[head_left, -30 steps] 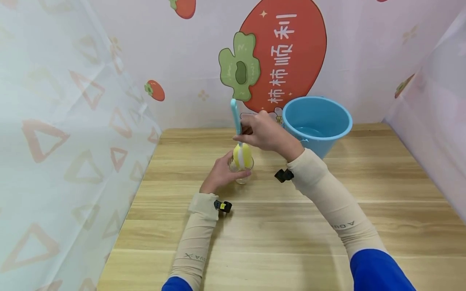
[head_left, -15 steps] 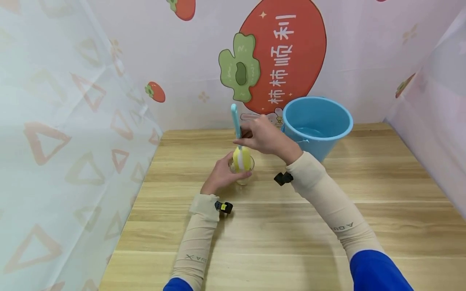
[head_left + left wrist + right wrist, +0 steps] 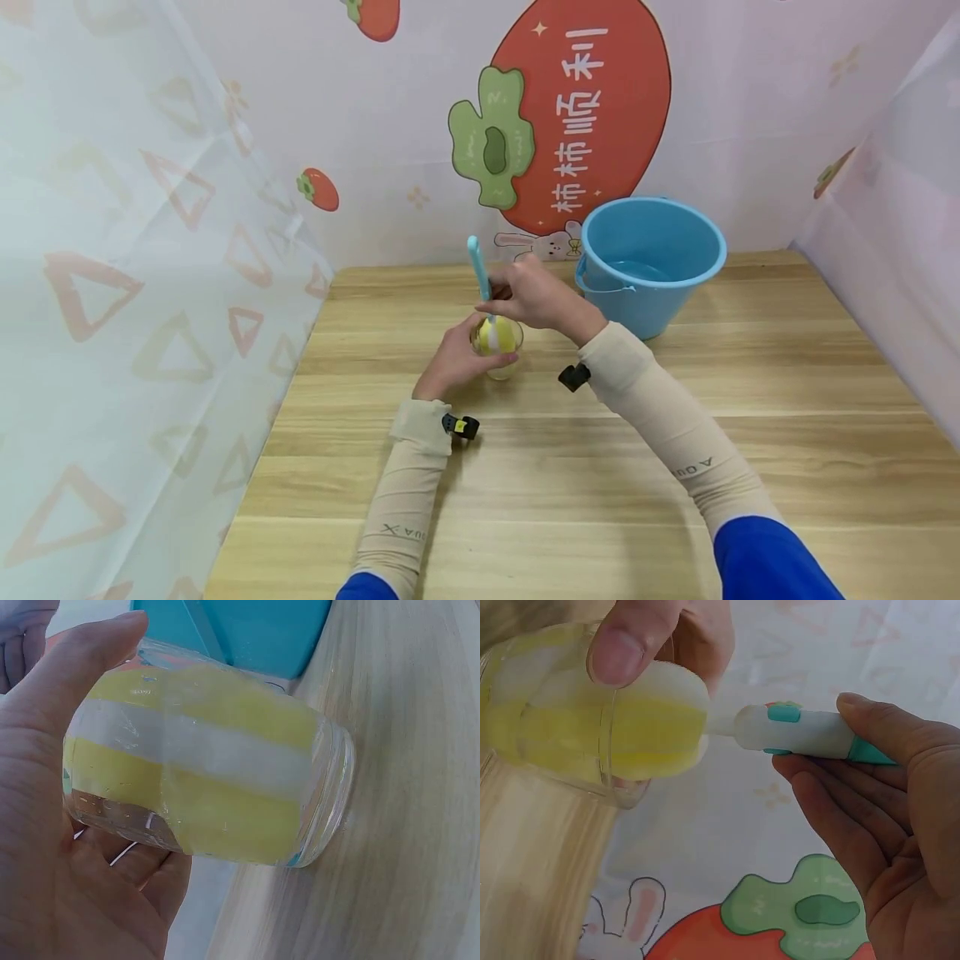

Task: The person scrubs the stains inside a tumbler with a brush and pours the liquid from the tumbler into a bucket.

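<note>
My left hand grips a clear glass jar round its side, thumb on one side and fingers on the other. Inside the jar is a yellow and white sponge head, most of it below the rim; its top end sticks out of the mouth in the right wrist view. My right hand pinches the white and teal handle of this sponge brush between thumb and fingers, above the jar. The handle's light blue end rises past my fingers, leaning slightly left in the head view.
A light blue bucket with a wire handle stands at the back of the wooden table, right of my hands. Behind it hangs a pale cloth wall with printed fruit and a rabbit.
My right hand has moved down and a little left with the brush, and the sponge head sits deeper in the jar. My left hand has stayed in place round the jar.
</note>
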`<control>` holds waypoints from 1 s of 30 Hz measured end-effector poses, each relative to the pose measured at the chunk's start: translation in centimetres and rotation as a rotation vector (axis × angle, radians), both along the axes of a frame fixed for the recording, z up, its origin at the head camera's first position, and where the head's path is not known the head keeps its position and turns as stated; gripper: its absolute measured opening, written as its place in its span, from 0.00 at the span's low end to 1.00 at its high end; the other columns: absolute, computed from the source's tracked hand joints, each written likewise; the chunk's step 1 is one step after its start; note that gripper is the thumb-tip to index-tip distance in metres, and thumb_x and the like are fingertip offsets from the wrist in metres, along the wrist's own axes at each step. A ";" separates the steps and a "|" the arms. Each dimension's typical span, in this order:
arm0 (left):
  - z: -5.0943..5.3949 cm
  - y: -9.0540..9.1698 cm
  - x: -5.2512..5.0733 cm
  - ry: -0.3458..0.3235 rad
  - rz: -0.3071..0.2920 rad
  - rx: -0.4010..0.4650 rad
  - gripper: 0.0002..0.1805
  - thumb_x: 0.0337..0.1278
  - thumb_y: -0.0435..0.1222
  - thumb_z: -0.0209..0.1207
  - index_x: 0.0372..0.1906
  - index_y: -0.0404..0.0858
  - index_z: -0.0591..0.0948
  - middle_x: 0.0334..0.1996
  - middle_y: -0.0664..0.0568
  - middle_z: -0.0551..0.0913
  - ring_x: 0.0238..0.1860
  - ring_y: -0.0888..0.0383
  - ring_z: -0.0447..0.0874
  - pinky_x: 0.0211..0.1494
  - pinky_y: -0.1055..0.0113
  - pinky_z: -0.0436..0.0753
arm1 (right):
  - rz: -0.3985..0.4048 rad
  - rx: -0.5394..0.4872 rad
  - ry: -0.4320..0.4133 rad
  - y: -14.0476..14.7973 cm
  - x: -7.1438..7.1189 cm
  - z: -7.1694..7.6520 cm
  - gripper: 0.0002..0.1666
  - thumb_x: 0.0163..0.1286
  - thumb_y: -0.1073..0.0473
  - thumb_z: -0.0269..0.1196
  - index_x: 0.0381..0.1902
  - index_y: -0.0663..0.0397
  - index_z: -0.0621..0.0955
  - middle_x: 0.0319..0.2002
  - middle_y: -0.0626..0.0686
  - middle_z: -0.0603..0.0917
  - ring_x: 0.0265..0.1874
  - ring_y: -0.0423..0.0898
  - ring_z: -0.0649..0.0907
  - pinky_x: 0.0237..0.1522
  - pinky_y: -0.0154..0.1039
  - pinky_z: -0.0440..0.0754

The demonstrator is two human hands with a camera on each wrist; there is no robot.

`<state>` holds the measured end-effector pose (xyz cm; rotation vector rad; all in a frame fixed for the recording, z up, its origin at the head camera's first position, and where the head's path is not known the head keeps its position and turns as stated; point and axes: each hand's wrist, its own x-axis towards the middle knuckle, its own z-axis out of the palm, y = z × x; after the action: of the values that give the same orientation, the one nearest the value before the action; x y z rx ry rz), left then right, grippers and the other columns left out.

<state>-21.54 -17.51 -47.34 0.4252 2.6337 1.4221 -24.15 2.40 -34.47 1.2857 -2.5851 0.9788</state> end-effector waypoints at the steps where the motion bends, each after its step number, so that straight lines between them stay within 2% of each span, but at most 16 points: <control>1: 0.0 0.0 0.1 0.000 0.002 0.004 0.53 0.47 0.65 0.76 0.79 0.60 0.68 0.55 0.57 0.84 0.52 0.53 0.83 0.56 0.51 0.82 | -0.003 -0.002 -0.002 0.0 0.0 0.0 0.10 0.69 0.58 0.75 0.39 0.60 0.89 0.35 0.54 0.94 0.36 0.47 0.94 0.41 0.42 0.91; 6: -0.4 0.1 0.0 0.017 -0.016 0.021 0.42 0.47 0.64 0.77 0.68 0.59 0.75 0.48 0.56 0.86 0.51 0.53 0.83 0.58 0.48 0.82 | -0.012 -0.056 0.020 0.4 0.9 2.0 0.10 0.68 0.57 0.76 0.39 0.58 0.90 0.34 0.53 0.93 0.35 0.46 0.93 0.42 0.43 0.91; 9: -0.5 0.0 -0.2 0.034 -0.029 0.030 0.37 0.48 0.63 0.77 0.62 0.58 0.77 0.49 0.58 0.86 0.54 0.54 0.84 0.62 0.46 0.82 | -0.011 -0.093 0.066 0.7 1.3 3.3 0.09 0.67 0.57 0.77 0.38 0.57 0.90 0.33 0.52 0.91 0.33 0.45 0.93 0.41 0.42 0.91; 11: -0.6 0.0 -0.2 0.049 -0.032 0.034 0.35 0.49 0.62 0.77 0.60 0.58 0.77 0.49 0.59 0.86 0.55 0.54 0.84 0.63 0.45 0.81 | -0.006 -0.110 0.067 0.7 1.3 3.6 0.09 0.66 0.57 0.77 0.38 0.57 0.90 0.33 0.52 0.91 0.34 0.45 0.93 0.42 0.42 0.91; 14: -0.7 0.0 -0.3 0.063 -0.035 0.033 0.36 0.50 0.61 0.77 0.63 0.57 0.77 0.48 0.57 0.86 0.53 0.54 0.84 0.60 0.47 0.82 | 0.000 -0.108 0.036 0.5 1.1 2.9 0.09 0.67 0.58 0.76 0.39 0.58 0.90 0.35 0.53 0.93 0.35 0.46 0.94 0.43 0.43 0.91; 20: -0.9 -0.1 0.0 0.022 -0.019 0.026 0.48 0.48 0.64 0.76 0.76 0.60 0.71 0.49 0.56 0.85 0.49 0.53 0.83 0.52 0.53 0.83 | -0.011 -0.055 -0.053 -0.2 0.3 -0.4 0.08 0.69 0.57 0.75 0.38 0.57 0.90 0.33 0.52 0.94 0.33 0.44 0.93 0.39 0.41 0.90; 23: -1.0 -0.1 0.1 0.008 -0.015 0.031 0.48 0.48 0.64 0.76 0.75 0.59 0.71 0.49 0.56 0.85 0.49 0.53 0.83 0.51 0.54 0.82 | -0.023 -0.048 -0.086 -0.1 0.2 -0.8 0.08 0.69 0.56 0.75 0.38 0.56 0.91 0.33 0.51 0.93 0.32 0.43 0.92 0.39 0.41 0.90; 26: -1.0 -0.1 0.0 0.021 -0.019 0.032 0.42 0.48 0.63 0.77 0.68 0.57 0.75 0.45 0.54 0.85 0.46 0.53 0.83 0.49 0.54 0.82 | -0.029 -0.088 -0.064 0.3 0.3 0.5 0.08 0.69 0.56 0.75 0.38 0.55 0.91 0.33 0.50 0.93 0.33 0.43 0.92 0.41 0.42 0.90; 30: -0.8 -0.1 -0.3 0.044 -0.027 0.020 0.34 0.49 0.62 0.77 0.56 0.53 0.78 0.42 0.54 0.84 0.42 0.53 0.82 0.47 0.55 0.81 | -0.033 -0.162 0.003 0.8 0.9 2.8 0.08 0.67 0.57 0.77 0.39 0.54 0.91 0.33 0.49 0.93 0.34 0.42 0.92 0.41 0.41 0.90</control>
<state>-21.84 -17.63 -48.16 0.4983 2.6397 1.4484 -23.26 3.20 -31.63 1.1992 -2.4576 1.1525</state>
